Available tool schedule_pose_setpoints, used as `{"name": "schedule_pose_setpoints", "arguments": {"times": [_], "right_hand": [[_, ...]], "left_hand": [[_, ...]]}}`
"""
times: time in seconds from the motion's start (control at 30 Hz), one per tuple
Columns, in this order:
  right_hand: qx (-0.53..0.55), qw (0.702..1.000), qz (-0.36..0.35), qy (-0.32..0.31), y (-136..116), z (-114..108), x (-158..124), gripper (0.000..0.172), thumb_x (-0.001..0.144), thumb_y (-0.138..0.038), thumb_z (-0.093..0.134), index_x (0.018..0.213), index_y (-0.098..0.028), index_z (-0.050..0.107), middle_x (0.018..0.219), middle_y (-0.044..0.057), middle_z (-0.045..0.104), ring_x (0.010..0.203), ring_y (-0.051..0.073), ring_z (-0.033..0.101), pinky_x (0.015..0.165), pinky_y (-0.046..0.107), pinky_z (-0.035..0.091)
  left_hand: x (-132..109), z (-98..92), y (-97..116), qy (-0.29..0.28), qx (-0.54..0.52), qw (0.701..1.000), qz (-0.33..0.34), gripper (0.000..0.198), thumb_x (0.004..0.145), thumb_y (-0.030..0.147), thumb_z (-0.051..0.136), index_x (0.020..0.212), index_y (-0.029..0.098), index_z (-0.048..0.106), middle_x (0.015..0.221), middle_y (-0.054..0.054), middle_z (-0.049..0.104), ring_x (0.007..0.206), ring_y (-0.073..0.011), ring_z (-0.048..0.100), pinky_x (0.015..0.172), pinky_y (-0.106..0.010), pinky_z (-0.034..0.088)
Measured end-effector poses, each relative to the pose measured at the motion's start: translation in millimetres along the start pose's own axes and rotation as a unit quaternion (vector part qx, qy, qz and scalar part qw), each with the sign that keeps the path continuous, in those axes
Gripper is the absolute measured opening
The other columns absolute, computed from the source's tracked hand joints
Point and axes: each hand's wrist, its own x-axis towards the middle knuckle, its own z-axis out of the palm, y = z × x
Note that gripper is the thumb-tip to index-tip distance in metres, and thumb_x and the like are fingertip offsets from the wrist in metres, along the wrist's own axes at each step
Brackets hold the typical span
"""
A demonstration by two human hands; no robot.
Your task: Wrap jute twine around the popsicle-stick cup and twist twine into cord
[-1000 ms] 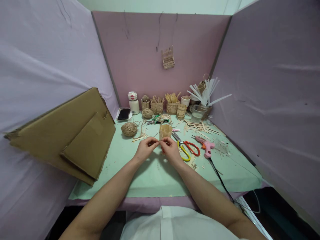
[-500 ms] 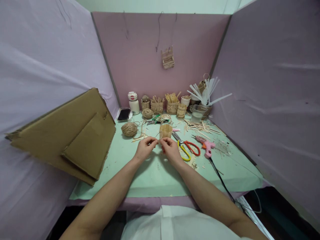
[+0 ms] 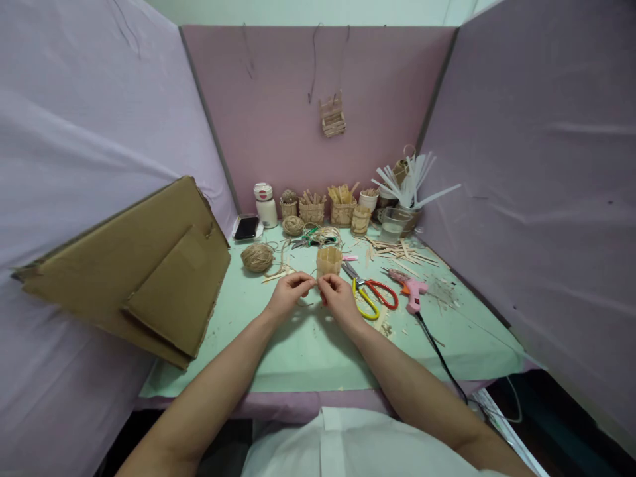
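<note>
Pinching thin brown jute twine thumb-to-finger with left hand and right hand, just in front of round tan wooden-strip cup. Pinch close, hold twine taut, avoid bumping cup.

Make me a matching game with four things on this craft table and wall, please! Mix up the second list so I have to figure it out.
Things:
1. glue gun
2. scissors
3. nearest wooden cup
4. little wooden box

Clues:
A. just beyond the person's fingers
B. hanging in front of the back wall
C. pink body with a black cord
D. one red handle, one yellow handle

Right pairs: 1-C, 2-D, 3-A, 4-B
</note>
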Motion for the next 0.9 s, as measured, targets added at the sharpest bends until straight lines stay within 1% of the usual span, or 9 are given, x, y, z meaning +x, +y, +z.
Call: {"name": "schedule_pose_setpoints", "arguments": {"times": [0.07,0.13,0.2,0.27,0.33,0.43,0.5,0.77,0.9], "right_hand": [[0.002,1.000,-0.016,0.004,-1,-1,0,0.026,0.078,-0.044,0.053,0.072,-0.019,0.055,0.053,-0.005,0.048,0.047,0.010,0.042,0.048,0.023,0.034],[-0.006,0.999,-0.041,0.022,-2,-1,1,0.024,0.076,-0.042,0.056,0.077,-0.019,0.057,0.061,-0.003,0.054,0.053,0.011,0.046,0.051,0.024,0.037],[-0.022,0.996,-0.074,0.042,-3,-1,1,0.019,0.075,-0.038,0.058,0.079,-0.019,0.057,0.070,0.000,0.059,0.061,0.013,0.051,0.057,0.024,0.041],[-0.041,0.993,-0.098,0.044,-2,-1,0,0.014,0.076,-0.033,0.056,0.080,-0.019,0.058,0.076,0.001,0.061,0.068,0.014,0.054,0.064,0.026,0.043],[-0.056,0.992,-0.106,0.041,-2,0,-1,0.013,0.077,-0.030,0.053,0.081,-0.019,0.061,0.078,0.003,0.062,0.072,0.016,0.055,0.068,0.027,0.044],[-0.064,0.991,-0.104,0.051,-4,0,-1,0.016,0.078,-0.030,0.052,0.082,-0.020,0.064,0.081,0.004,0.063,0.074,0.017,0.056,0.067,0.028,0.044],[-0.066,0.990,-0.113,0.059,-6,-1,-2,0.018,0.079,-0.032,0.053,0.081,-0.020,0.065,0.081,0.004,0.063,0.073,0.016,0.056,0.066,0.027,0.044],[-0.090,0.980,-0.162,0.070,-12,-2,-5,0.016,0.078,-0.030,0.056,0.080,-0.020,0.069,0.081,0.004,0.062,0.070,0.014,0.055,0.063,0.027,0.044],[-0.120,0.973,-0.175,0.086,-13,-1,-7,0.013,0.077,-0.027,0.055,0.073,-0.020,0.065,0.073,0.002,0.057,0.066,0.014,0.051,0.061,0.028,0.041]], "left_hand": [[1,-0.9,-3,-0.016,-0.037,0.999,-0.021,0.025,0.070,0.039,0.065,0.071,0.015,0.064,0.056,0.002,0.049,0.054,-0.0091,0.042,0.052,-0.022,0.034],[2,-1.3,-5,-0.012,-0.042,0.999,-0.015,0.025,0.070,0.039,0.065,0.072,0.014,0.064,0.056,0.002,0.049,0.055,-0.0090,0.042,0.053,-0.022,0.033],[2,-1.2,-4,0.000,-0.021,1.000,-0.001,0.025,0.071,0.039,0.065,0.072,0.014,0.065,0.056,0.002,0.049,0.055,-0.0088,0.042,0.053,-0.022,0.033],[1,-0.6,-1,0.016,0.009,1.000,0.011,0.024,0.071,0.039,0.065,0.073,0.015,0.065,0.056,0.002,0.050,0.055,-0.0089,0.043,0.054,-0.022,0.034],[0,0.1,2,0.029,0.040,0.998,0.027,0.025,0.071,0.040,0.064,0.073,0.015,0.066,0.061,0.001,0.054,0.058,-0.0098,0.046,0.055,-0.023,0.036],[-1,1.2,6,0.048,0.080,0.993,0.065,0.025,0.071,0.040,0.065,0.072,0.016,0.067,0.072,-0.004,0.062,0.069,-0.0133,0.053,0.059,-0.024,0.041],[-1,1.7,6,0.054,0.101,0.990,0.088,0.023,0.072,0.039,0.064,0.071,0.017,0.068,0.075,-0.005,0.064,0.074,-0.0150,0.056,0.062,-0.024,0.043],[-2,2.1,-1,0.063,0.161,0.974,0.145,0.017,0.076,0.032,0.061,0.073,0.018,0.070,0.075,-0.006,0.065,0.073,-0.0151,0.057,0.063,-0.026,0.043],[-3,5.7,-3,0.061,0.159,0.975,0.145,0.017,0.075,0.032,0.061,0.071,0.018,0.069,0.074,-0.005,0.064,0.070,-0.0143,0.056,0.063,-0.026,0.043]]}}
